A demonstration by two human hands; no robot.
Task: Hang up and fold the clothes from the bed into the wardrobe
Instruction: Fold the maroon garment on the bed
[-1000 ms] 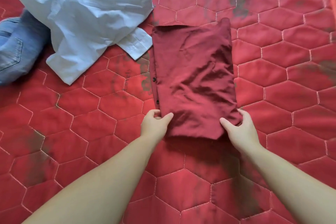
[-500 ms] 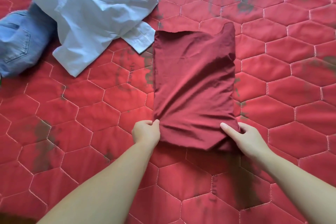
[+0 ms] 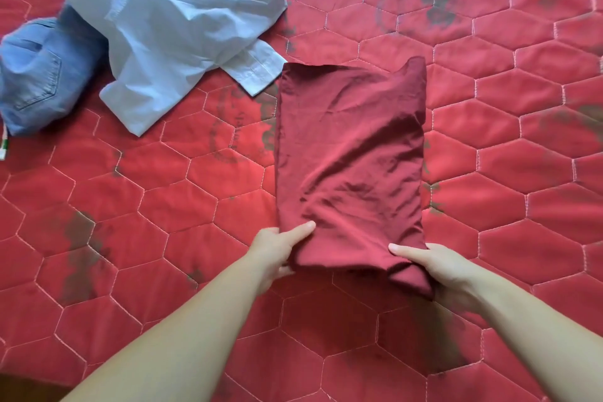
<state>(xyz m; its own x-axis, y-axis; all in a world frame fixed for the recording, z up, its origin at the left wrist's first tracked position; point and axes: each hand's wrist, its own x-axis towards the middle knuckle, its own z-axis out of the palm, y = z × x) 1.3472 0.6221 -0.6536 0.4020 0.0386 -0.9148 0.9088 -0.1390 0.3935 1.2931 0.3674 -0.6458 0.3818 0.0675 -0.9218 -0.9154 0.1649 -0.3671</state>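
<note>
At the far left edge lie crumpled blue jeans (image 3: 31, 75), a back pocket facing up; a small white tag with green marks (image 3: 4, 147) peeks out below them, its print too small to read. Overlapping the jeans' right side is a rumpled white shirt (image 3: 169, 26), one cuff reaching down to almost touch the top left corner of the folded dark red shirt (image 3: 350, 160). Faded dark stamps on the red quilted bedcover (image 3: 522, 173) look like circular marks, but no letters can be made out.

The left hand (image 3: 277, 251) grips the red shirt's near left corner, thumb on top and fingers tucked beneath. The right hand (image 3: 437, 268) holds the near right corner the same way, thumb across the cloth, with a loose flap hanging below it. The shirt lies as a tall rectangle on the bed, its near edge raised slightly off the cover.

Open bedcover stretches to the right of the shirt and toward the viewer; the left side is crowded only by the two other garments.

Compared with a second ago, the button placket along the left edge is no longer seen, and both thumbs now lie further over the fabric.
</note>
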